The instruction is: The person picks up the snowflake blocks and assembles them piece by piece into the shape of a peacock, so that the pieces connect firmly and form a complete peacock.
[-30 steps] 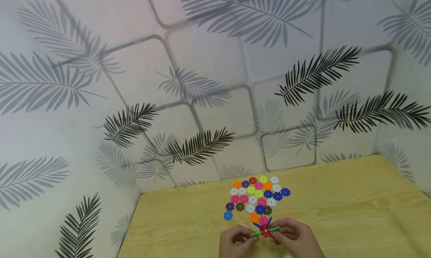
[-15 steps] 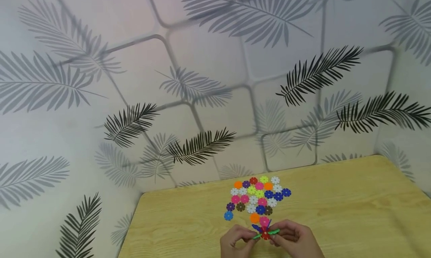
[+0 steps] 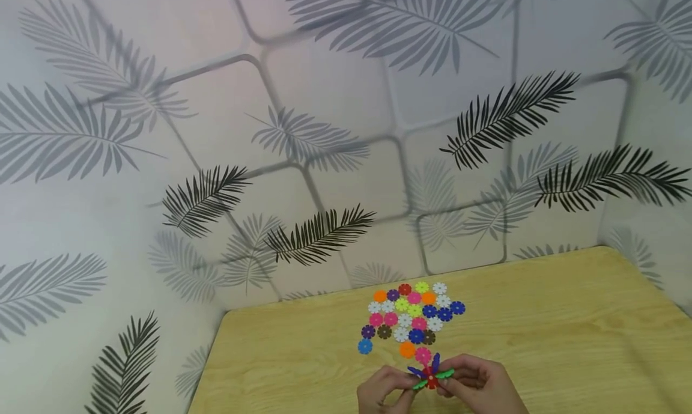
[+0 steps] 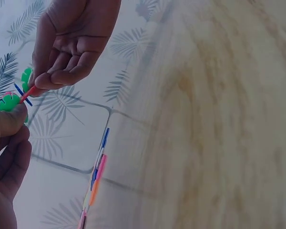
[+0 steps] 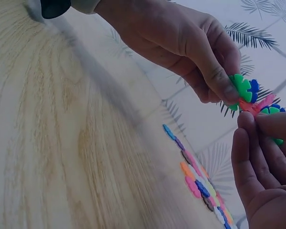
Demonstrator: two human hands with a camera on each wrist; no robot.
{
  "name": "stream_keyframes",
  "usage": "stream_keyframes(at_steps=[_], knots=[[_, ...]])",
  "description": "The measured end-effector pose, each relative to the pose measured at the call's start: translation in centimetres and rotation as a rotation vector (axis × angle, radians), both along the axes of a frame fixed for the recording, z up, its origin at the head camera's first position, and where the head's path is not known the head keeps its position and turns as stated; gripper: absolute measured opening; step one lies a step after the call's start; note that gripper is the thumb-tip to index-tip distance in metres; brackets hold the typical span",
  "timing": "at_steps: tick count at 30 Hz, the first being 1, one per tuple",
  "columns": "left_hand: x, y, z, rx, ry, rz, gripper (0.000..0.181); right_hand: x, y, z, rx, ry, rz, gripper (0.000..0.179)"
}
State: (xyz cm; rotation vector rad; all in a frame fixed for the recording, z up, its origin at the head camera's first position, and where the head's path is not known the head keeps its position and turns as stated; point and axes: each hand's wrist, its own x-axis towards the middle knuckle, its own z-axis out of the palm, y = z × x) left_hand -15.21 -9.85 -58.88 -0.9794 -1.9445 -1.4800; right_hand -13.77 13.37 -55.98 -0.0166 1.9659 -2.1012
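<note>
Both hands hold a small cluster of notched plastic snowflake discs low in the head view. At its centre is a red disc (image 3: 430,378), with green discs (image 3: 446,374) at the sides and blue discs (image 3: 435,362) standing up behind. My left hand (image 3: 382,391) pinches the cluster's left side, its thumb against a green disc (image 4: 9,101) in the left wrist view. From the other side my right hand (image 3: 482,383) pinches it near the red disc (image 5: 248,107). Fingertips partly hide where the discs join.
Several loose snowflake discs (image 3: 402,321) in mixed colours lie flat on the wooden table (image 3: 292,354) beyond the hands. The nearest are a pink disc (image 3: 423,355) and an orange disc (image 3: 407,350). Behind the table rises a leaf-patterned wall (image 3: 346,179).
The cluster has tilted between the fingers, so its blue discs show more fully. Both hands have shifted slightly right and down, still gripping it. The loose discs keep their arrangement.
</note>
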Motion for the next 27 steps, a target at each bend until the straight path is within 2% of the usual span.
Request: stream_keyframes(at_steps=[2,3,5,6,8,10,12,13,15,17,20,23,27], knots=[[0.0,0.2,0.1,0.002,-0.024,0.007,0.023,0.0,0.0,-0.1,0.002,-0.007,-0.008,0.029],[0.1,0.3,0.2,0.006,-0.069,0.021,0.022,-0.1,0.0,-0.2,0.004,-0.008,-0.01,0.029],[0.2,0.6,0.6,0.032,-0.211,0.042,0.016,-0.1,-0.2,-0.4,0.01,-0.013,-0.029,0.029],[0.3,0.8,0.8,0.054,-0.308,0.046,0.012,-0.2,-0.2,-0.5,0.011,-0.02,-0.045,0.03],[0.5,1.2,1.3,0.124,-0.56,0.045,0.015,-0.2,-0.3,-0.8,-0.002,-0.048,-0.083,0.03],[0.6,1.4,1.7,0.237,-0.82,-0.004,0.027,-0.2,-0.4,-1.0,-0.018,-0.069,-0.12,0.032],[0.6,1.5,2.0,0.33,-1.03,-0.061,0.04,-0.3,-0.5,-1.1,-0.037,-0.089,-0.15,0.033],[0.6,1.5,2.1,0.366,-1.114,-0.088,0.045,-0.2,-0.5,-1.1,-0.045,-0.091,-0.159,0.033],[0.5,1.6,2.2,0.396,-1.211,-0.13,0.052,-0.2,-0.6,-1.1,-0.039,-0.08,-0.163,0.035],[0.3,1.8,2.2,0.391,-1.248,-0.127,0.052,-0.3,-0.6,-1.1,-0.03,-0.079,-0.163,0.036],[0.1,2.3,2.2,0.365,-1.246,-0.088,0.044,-0.3,-0.6,-1.2,0.016,-0.051,-0.127,0.04],[-0.1,2.6,1.9,0.34,-1.23,-0.059,0.034,-0.3,-0.6,-1.4,0.047,-0.011,-0.06,0.044],[-0.3,2.6,1.1,0.329,-1.201,-0.059,0.031,-0.8,0.0,-1.7,0.08,0.017,0.055,0.045]])
